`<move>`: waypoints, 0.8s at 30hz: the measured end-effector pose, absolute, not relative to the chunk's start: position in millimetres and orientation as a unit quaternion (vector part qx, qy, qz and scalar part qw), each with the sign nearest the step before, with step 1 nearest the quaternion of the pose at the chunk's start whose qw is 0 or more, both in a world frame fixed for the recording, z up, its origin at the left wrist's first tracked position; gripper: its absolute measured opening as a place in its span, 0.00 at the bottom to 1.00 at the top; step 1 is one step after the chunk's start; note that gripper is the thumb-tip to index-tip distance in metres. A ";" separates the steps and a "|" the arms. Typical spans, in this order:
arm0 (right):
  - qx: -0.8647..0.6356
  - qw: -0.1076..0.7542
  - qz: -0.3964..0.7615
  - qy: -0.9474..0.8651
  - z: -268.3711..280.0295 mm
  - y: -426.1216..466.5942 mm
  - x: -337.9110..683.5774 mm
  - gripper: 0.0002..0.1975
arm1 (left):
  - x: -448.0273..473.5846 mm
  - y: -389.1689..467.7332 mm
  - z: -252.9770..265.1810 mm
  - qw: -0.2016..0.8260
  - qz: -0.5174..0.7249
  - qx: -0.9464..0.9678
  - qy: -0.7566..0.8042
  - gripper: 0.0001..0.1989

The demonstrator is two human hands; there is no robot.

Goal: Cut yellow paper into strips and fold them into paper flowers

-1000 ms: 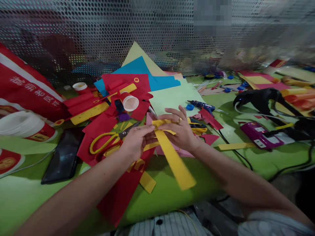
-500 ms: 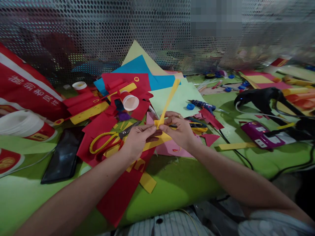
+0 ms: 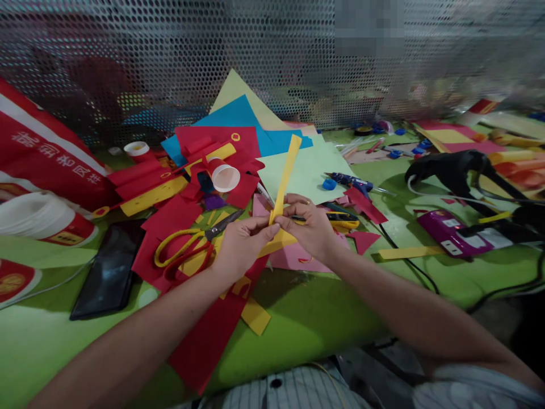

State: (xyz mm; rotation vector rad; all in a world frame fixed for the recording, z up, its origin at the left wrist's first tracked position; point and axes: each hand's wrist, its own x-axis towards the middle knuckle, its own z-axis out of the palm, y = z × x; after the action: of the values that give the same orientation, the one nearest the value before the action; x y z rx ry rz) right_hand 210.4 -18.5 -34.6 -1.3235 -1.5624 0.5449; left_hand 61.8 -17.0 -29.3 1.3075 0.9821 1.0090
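Observation:
A narrow yellow paper strip (image 3: 287, 173) is pinched at its lower end between my two hands, its free end pointing up and away. My left hand (image 3: 242, 241) is closed, thumb and fingertips on the folded part of the strip. From the other side my right hand (image 3: 310, 227) grips the same spot, fingertips almost touching the left thumb. The folded bit is mostly hidden by fingers. Just left of my left hand lie scissors (image 3: 181, 248) with yellow and red handles, on red paper (image 3: 213, 335) and yellow scraps. Pink paper (image 3: 289, 258) lies beneath my hands.
A blue glue gun (image 3: 351, 182) lies beyond my right hand. To the right sit a purple power strip (image 3: 447, 233) and black cables. On the left are a phone (image 3: 108, 270), stacked paper cups (image 3: 46, 216) and a red bag (image 3: 46, 142). A perforated metal screen (image 3: 149, 62) stands behind.
The yellow strip has turned, its free end leaning a little further left with its flat face more toward me. My hands have barely moved and still pinch it.

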 end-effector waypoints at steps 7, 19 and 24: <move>-0.560 0.489 0.181 -0.644 -33.5 -19.7 213.4 0.10 | 57.5 -17.0 -31.3 0.466 0.417 0.652 0.429 0.10; -0.479 0.515 0.406 -0.583 -28.9 -23.5 217.8 0.15 | 58.5 -16.4 -25.1 0.491 0.411 0.644 0.418 0.08; -0.489 0.520 0.446 -0.540 -27.5 -24.6 214.0 0.15 | 58.1 -15.6 -22.4 0.528 0.404 0.602 0.442 0.09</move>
State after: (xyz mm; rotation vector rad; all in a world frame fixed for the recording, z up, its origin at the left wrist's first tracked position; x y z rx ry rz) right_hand 214.0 -24.6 -27.5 -1.1724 -1.2948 1.0699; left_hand 58.1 -15.6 -22.4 1.4375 1.0563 0.9655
